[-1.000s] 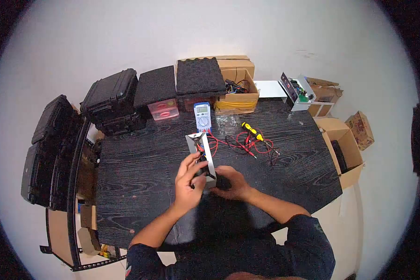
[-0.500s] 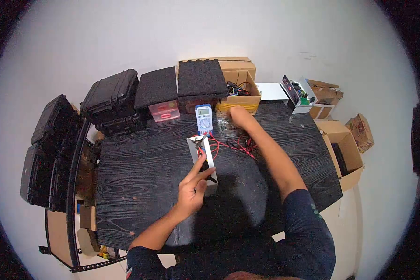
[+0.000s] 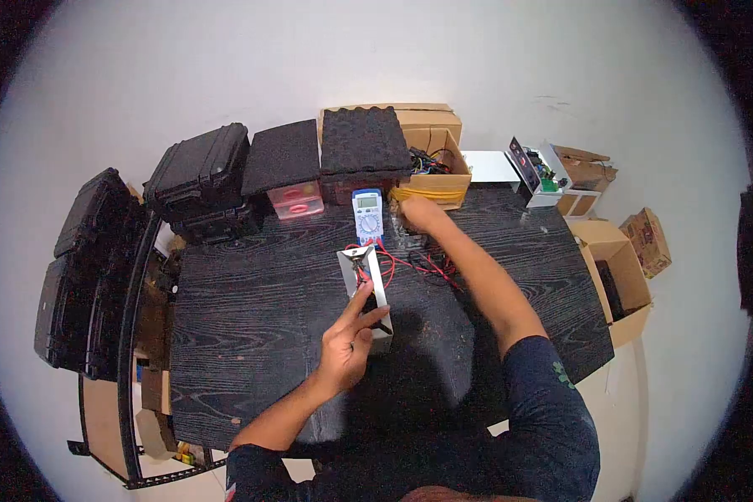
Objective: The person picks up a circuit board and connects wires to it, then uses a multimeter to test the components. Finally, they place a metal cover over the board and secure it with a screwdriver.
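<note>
A narrow white box [image 3: 378, 293] with wires inside stands on the dark table. My left hand [image 3: 345, 345] is on it, with fingers spread across its opening and side. My right hand [image 3: 420, 215] reaches to the back of the table, fingers bent down over a clear plastic bag of small parts [image 3: 408, 238]; its fingertips are hidden, and whether it holds anything cannot be made out. Beside it a blue and white multimeter [image 3: 368, 219] lies behind the box, with red and black test leads [image 3: 435, 269] running to the right.
Behind my right hand stands a cardboard box [image 3: 443, 182] of cables. Black cases [image 3: 199, 167] and foam-topped bins [image 3: 297, 201] line the back left. An open device with a green board [image 3: 544, 177] sits at the back right, and an open carton [image 3: 623, 272] at the right edge.
My right hand has left the white box and moved forward to the plastic bag, over the spot near the yellow tool. My left hand has stayed at the box, its fingers now more extended.
</note>
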A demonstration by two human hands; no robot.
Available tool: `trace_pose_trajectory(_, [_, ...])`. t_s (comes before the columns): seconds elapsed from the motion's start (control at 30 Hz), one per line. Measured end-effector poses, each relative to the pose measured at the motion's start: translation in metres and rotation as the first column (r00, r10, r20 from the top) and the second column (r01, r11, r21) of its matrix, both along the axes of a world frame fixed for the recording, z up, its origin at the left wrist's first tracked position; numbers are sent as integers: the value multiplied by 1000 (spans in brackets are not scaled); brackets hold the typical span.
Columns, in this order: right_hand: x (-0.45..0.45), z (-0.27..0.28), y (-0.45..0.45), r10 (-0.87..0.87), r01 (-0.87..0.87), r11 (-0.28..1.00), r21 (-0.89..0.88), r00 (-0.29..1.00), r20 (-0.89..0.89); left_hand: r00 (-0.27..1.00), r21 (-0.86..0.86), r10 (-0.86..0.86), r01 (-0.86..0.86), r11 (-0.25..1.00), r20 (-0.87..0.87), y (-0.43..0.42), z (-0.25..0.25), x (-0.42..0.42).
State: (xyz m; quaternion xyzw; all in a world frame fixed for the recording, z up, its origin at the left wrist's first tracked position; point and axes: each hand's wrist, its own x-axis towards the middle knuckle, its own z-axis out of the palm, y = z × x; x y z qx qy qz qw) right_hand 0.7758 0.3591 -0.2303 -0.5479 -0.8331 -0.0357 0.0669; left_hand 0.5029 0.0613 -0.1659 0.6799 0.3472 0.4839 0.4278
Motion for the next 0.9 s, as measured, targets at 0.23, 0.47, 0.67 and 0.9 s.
trace_pose_trajectory(0.23, [24,62,-32,-95,66,984,-164,980,-174,999,36,-5,6,999,-34,0,4,-1])
trace_pose_trajectory(0.47, [55,43,-56,112,-162,951,-264,975,-193,999,47,-8,10,999,-48,0,3,-2])
trace_pose_trajectory(0.67, [51,59,-74,80,-162,977,-140,884,-461,1000,27,6,-6,1000,-12,1,-1,1])
trace_pose_trajectory(0.9, [53,63,-82,35,-113,957,-267,959,-282,999,84,-2,5,996,-35,2,-1,-1])
